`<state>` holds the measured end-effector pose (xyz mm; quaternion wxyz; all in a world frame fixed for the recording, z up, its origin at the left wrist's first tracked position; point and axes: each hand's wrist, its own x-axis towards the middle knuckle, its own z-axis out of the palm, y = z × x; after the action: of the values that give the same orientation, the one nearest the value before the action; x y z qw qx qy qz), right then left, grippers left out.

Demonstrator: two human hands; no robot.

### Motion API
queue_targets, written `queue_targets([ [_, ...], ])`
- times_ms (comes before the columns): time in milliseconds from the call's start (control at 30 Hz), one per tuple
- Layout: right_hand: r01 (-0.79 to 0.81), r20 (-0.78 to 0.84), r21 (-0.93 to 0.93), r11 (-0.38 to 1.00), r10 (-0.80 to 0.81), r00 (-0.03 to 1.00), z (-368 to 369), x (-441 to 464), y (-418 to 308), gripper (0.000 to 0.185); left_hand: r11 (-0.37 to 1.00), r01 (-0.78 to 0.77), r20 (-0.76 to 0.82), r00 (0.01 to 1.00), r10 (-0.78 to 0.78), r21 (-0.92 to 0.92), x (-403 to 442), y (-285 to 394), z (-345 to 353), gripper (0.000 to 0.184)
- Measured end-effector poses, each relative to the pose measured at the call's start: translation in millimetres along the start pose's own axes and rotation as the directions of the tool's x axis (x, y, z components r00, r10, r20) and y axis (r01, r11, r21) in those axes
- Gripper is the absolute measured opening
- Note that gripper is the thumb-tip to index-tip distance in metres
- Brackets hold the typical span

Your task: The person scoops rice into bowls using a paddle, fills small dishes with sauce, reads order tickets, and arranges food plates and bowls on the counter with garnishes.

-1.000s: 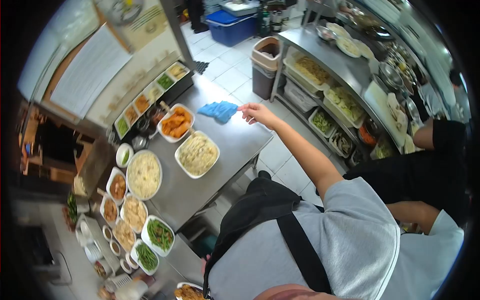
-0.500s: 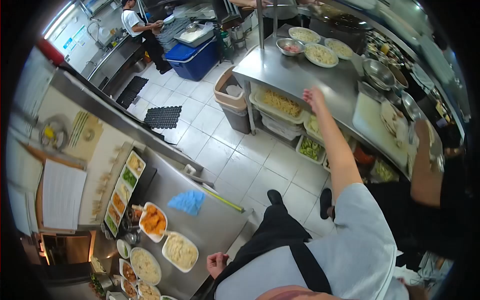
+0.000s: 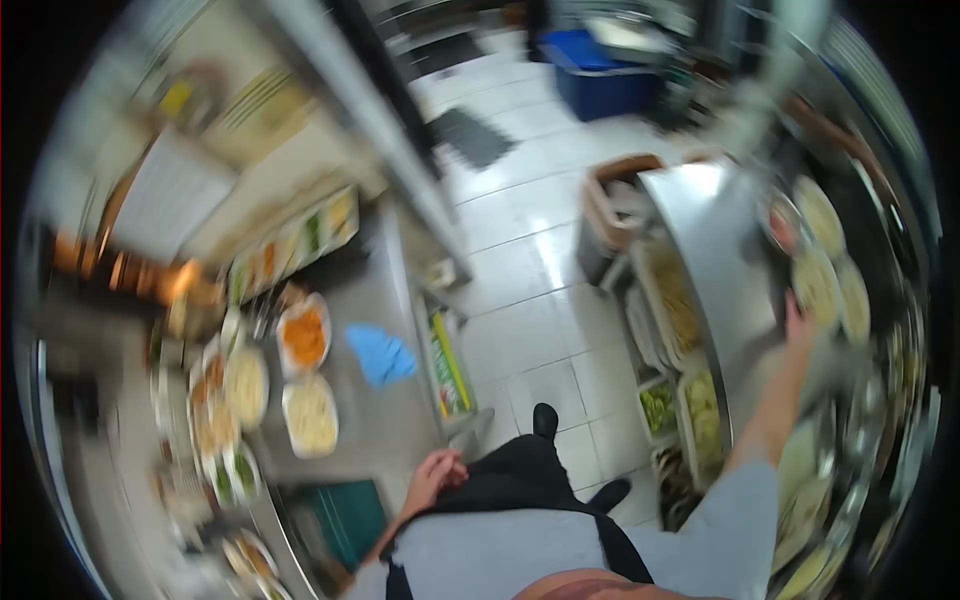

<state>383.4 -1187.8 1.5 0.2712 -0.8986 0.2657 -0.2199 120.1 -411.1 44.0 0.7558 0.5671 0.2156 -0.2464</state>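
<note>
My right hand reaches out over the steel table on the right. Its blurred fingers are at the near edge of a plate of pale shredded food; whether they grip the rim I cannot tell. Two similar plates lie against it, one pale oval plate farther off and another plate to the right. A metal bowl with pinkish contents stands beside them. My left hand hangs near my waist by the left counter, fingers loosely curled, with nothing visible in them.
On the left counter lie a blue cloth, a dish of orange food and a dish of pale food. A bin stands at the right table's end. A blue cooler is farther back on the tiled floor.
My view has turned, so the left counter shows more fully. My right hand has moved from the table's near edge to the plates. The left hand stays low near my waist.
</note>
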Motion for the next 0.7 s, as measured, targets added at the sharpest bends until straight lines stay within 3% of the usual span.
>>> queue_targets([
  [33, 0.039, -0.031, -0.009, 0.999, -0.039, 0.999, -6.4, -12.6, -22.2, 0.052, 1.000, -0.008, -0.029, 1.000, 0.009, 0.004, -3.0, 10.2, 15.9, 0.032],
  [67, -0.139, 0.137, 0.670, 0.729, 0.064, 0.989, -7.8, -5.0, 2.3, 0.048, 0.999, -0.035, -0.023, 0.999, 0.034, -0.029, -4.4, 15.3, 27.2, 0.032],
  [100, -0.311, 0.299, 0.949, 0.051, 0.164, 0.940, -9.4, 2.1, 25.3, 0.045, 0.997, -0.072, 0.026, 0.997, 0.072, 0.000, -5.0, 19.3, 29.6, 0.031],
  [133, -0.407, 0.430, 0.901, -0.147, 0.194, 0.882, -7.0, 11.5, 61.7, 0.048, 0.995, -0.098, 0.034, 0.995, 0.097, 0.020, -8.1, 23.8, 33.5, 0.032],
  [267, -0.512, 0.398, 0.845, 0.151, 0.463, 0.792, -16.3, -75.5, 10.1, 0.049, 0.977, -0.205, -0.097, 0.975, 0.199, -0.060, -27.6, 21.4, 32.6, 0.027],
  [300, -0.545, 0.402, 0.819, 0.180, 0.498, 0.769, -22.0, -107.4, -9.4, 0.050, 0.949, -0.314, -0.254, 0.920, 0.297, -0.026, -33.2, 16.4, 23.7, 0.027],
  [367, -0.623, 0.432, 0.756, 0.201, 0.561, 0.706, -39.8, -168.7, -48.5, 0.050, 0.875, -0.472, -0.511, 0.729, 0.455, 0.105, -38.6, 4.0, -3.1, 0.026],
  [433, -0.693, 0.481, 0.693, 0.195, 0.591, 0.648, -54.1, -217.2, -88.3, 0.051, 0.845, -0.453, -0.775, 0.412, 0.480, 0.283, -45.0, 3.9, -61.2, 0.027],
  [500, -0.743, 0.564, 0.629, 0.231, 0.521, 0.640, -61.7, -251.7, -116.3, 0.052, 0.825, -0.404, -0.841, 0.202, 0.502, 0.395, -61.4, 22.9, -118.0, 0.036],
  [567, -0.699, 0.691, 0.582, 0.415, 0.201, 0.694, -49.7, -286.5, -120.8, 0.051, 0.892, -0.306, -0.891, 0.205, 0.404, 0.334, -54.5, 10.5, -188.6, 0.043],
  [633, -0.669, 0.714, 0.579, 0.466, 0.108, 0.692, -48.8, -351.8, -228.6, 0.048, 0.929, -0.286, -0.839, 0.424, 0.341, 0.233, -46.7, 6.6, -237.3, 0.045],
  [700, -0.628, 0.766, 0.574, 0.526, -0.076, 0.638, -43.5, -410.8, -306.1, 0.046, 0.920, -0.278, -0.767, 0.513, 0.386, 0.278, -43.9, 10.7, -258.6, 0.045],
])
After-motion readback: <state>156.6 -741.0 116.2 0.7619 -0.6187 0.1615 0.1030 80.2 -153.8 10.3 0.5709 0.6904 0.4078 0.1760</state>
